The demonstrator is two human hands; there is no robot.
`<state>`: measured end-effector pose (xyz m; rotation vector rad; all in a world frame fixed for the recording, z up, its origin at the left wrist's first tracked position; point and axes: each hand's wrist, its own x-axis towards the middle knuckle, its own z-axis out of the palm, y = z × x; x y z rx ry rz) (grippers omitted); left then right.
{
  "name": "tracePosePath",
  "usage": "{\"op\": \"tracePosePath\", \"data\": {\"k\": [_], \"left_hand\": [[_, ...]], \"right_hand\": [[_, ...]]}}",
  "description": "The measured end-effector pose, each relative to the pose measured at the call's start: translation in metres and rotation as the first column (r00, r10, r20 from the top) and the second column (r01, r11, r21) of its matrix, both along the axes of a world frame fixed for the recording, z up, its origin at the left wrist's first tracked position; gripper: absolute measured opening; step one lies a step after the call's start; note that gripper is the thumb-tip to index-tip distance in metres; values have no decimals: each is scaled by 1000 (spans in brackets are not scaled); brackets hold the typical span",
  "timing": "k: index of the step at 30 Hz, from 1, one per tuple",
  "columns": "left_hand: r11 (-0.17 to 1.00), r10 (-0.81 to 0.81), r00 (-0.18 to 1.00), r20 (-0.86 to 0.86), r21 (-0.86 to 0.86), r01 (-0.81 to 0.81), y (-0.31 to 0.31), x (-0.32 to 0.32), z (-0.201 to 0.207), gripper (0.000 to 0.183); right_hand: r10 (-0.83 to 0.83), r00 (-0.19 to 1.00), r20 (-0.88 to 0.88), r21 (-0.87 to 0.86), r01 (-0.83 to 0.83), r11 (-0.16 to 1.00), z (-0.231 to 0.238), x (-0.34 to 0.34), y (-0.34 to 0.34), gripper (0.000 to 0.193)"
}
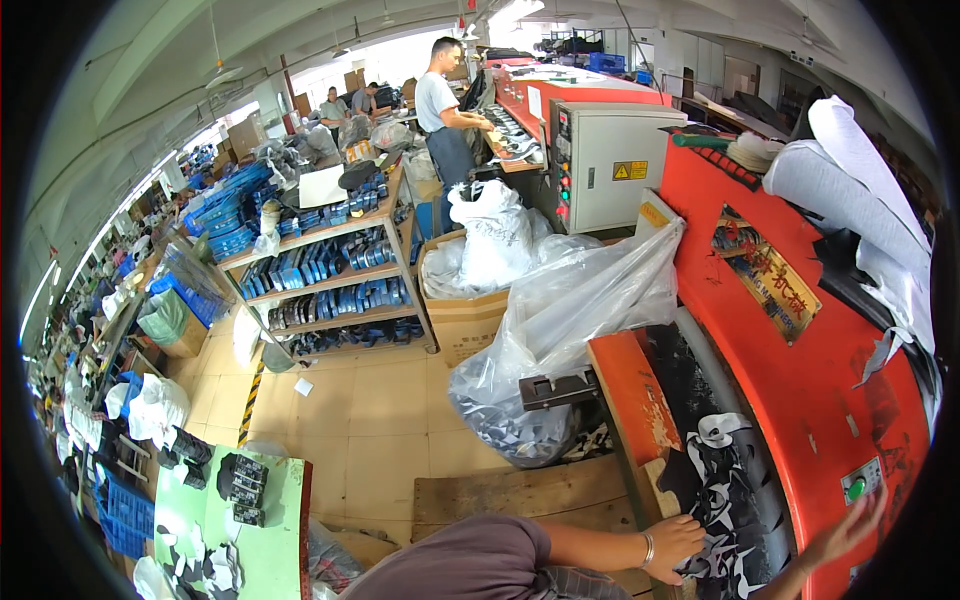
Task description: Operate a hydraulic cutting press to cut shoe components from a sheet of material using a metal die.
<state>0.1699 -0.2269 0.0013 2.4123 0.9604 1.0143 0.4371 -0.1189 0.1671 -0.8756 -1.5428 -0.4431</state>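
My left hand (pixel 672 548) rests at the front edge of the red machine's bed, its fingers bent down beside the black and white cut scraps (pixel 728 500). A metal bracelet is on that wrist. What those fingers close on, if anything, is hidden. My right hand (pixel 845 530) is raised with fingers stretched out, next to the green button (pixel 856 488) on a small panel of the red machine (pixel 840 400). I cannot tell whether it touches the panel. Dark sheet material and a grey roller lie along the bed behind the scraps.
A clear plastic bag of scraps (pixel 520 410) stands by the bed's left end. At my left is a green table (pixel 275 500) with black blocks and offcuts. Beyond stand a shelf of blue dies (pixel 335 270), a grey control cabinet (pixel 625 160) and a co-worker (pixel 440 110) at another machine.
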Motion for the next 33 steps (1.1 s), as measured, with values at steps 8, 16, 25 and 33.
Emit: {"op": "tracePosePath", "data": {"k": [8,16,25,33], "left_hand": [[999,36,999,14,-12,-35,-32,-37,-17,58],[904,-90,976,-199,-427,-3,8,-100,46,29],[786,-39,933,357,-566,250,22,-152,35,58],[627,17,770,637,-607,488,41,-157,34,95]], "right_hand": [[291,952,97,-647,-162,745,-15,-145,-49,45],[101,926,365,-841,281,463,-79,-138,-26,73],[153,909,387,-853,291,433,-115,-203,-24,68],[142,947,-289,-818,-321,477,-124,-233,-110,55]]}}
